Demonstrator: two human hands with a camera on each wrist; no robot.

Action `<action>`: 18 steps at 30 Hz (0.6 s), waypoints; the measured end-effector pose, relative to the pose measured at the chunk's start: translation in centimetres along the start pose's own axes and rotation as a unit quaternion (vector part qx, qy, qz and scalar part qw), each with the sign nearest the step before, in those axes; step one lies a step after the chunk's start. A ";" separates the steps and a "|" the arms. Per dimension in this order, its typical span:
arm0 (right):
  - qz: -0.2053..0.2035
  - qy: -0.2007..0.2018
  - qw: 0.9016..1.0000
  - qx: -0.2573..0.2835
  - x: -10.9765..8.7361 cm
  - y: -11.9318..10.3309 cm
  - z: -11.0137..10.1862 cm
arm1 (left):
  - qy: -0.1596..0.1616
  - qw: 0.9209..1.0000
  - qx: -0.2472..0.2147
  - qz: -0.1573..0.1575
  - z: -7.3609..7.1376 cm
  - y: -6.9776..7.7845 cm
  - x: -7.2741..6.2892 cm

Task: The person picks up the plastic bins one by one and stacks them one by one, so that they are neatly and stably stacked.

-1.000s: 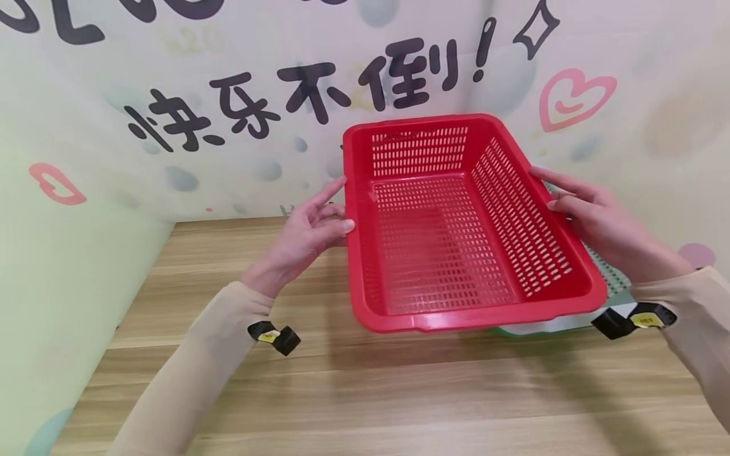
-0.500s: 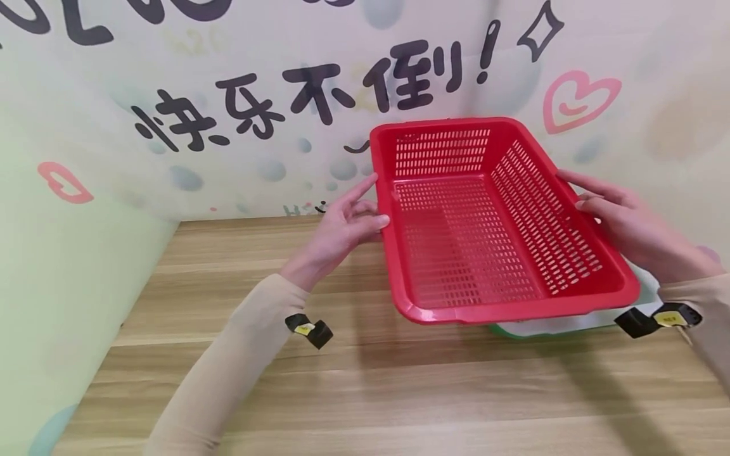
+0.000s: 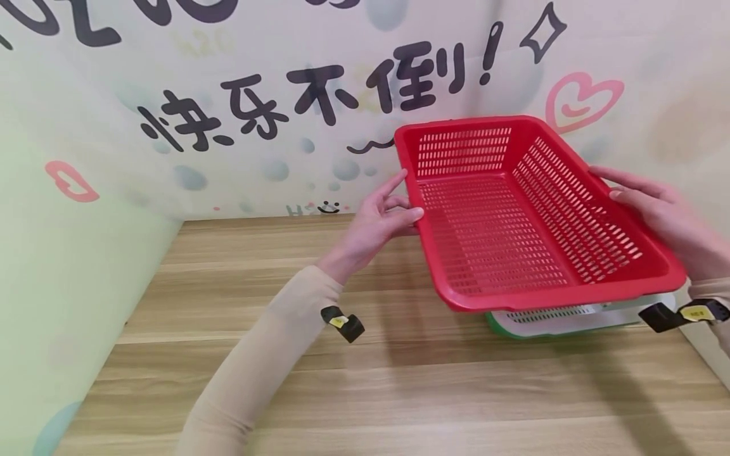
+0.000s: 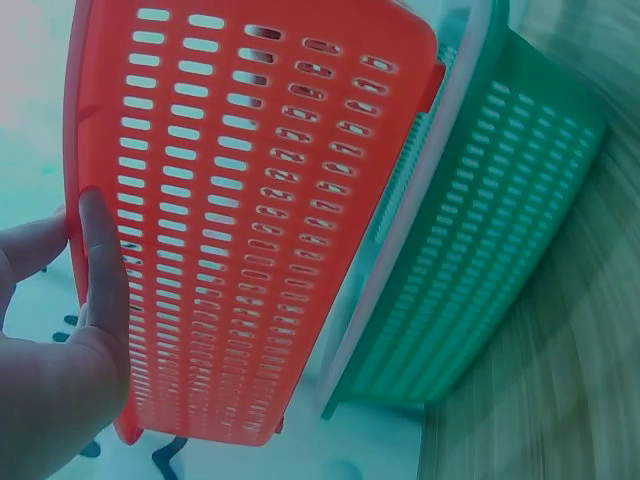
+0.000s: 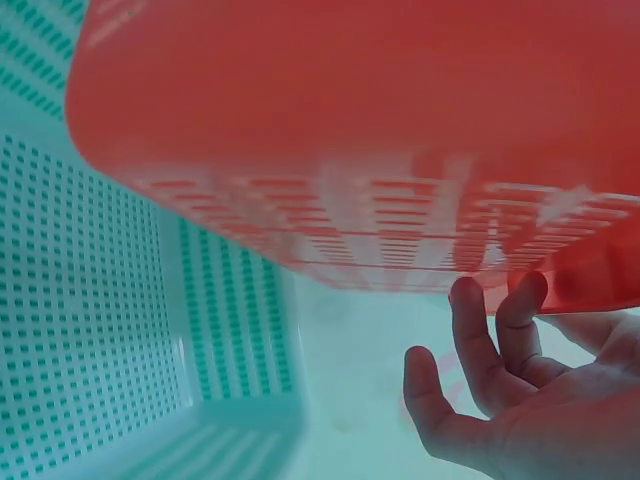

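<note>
A red perforated plastic basket (image 3: 490, 234) is held up, tilted, above a second basket, green outside and white inside (image 3: 547, 323), on the table. My left hand (image 3: 382, 221) grips the red basket's left rim, thumb on top and fingers beneath. On the opposite rim my right hand (image 3: 661, 209) holds on with its thumb over the edge. In the left wrist view, the red basket's slotted side (image 4: 220, 220) stands beside the green wall (image 4: 480, 240). The right wrist view shows my right fingers (image 5: 480, 350) under the red rim and the lower basket's perforated inside (image 5: 80, 300).
The wood-grain table (image 3: 274, 380) extends to the left and front. Behind it rises a printed wall cloth (image 3: 256, 164) with black characters and hearts. A pale wall (image 3: 68, 266) borders the table on the left. Each wrist wears a black strap (image 3: 342, 322).
Both hands have carried the red basket to the right, over the green-and-white basket. More of the table at the left shows, and the grips look the same.
</note>
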State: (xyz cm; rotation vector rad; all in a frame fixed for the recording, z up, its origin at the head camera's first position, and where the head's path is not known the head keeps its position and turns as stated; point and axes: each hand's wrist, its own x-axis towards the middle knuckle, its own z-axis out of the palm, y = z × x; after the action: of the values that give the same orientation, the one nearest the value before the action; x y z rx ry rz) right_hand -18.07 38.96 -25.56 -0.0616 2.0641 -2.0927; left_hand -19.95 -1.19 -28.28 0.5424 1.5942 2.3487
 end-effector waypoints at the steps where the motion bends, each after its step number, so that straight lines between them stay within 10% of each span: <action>1: 0.006 0.007 1.000 -0.002 -0.1 0.0 -0.3 | 0.001 1.000 0.000 0.000 0.3 -0.2 0.2; 18: 0.080 0.062 0.987 -0.123 -0.1 -0.6 -6.7 | 0.010 0.997 0.076 -0.016 4.5 -3.4 2.3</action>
State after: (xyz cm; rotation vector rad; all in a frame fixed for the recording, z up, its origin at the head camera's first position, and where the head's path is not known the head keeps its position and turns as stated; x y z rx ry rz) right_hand -19.18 45.63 -25.13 0.1957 2.3045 -1.7832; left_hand -20.02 4.76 -29.58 0.5234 1.7873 2.2290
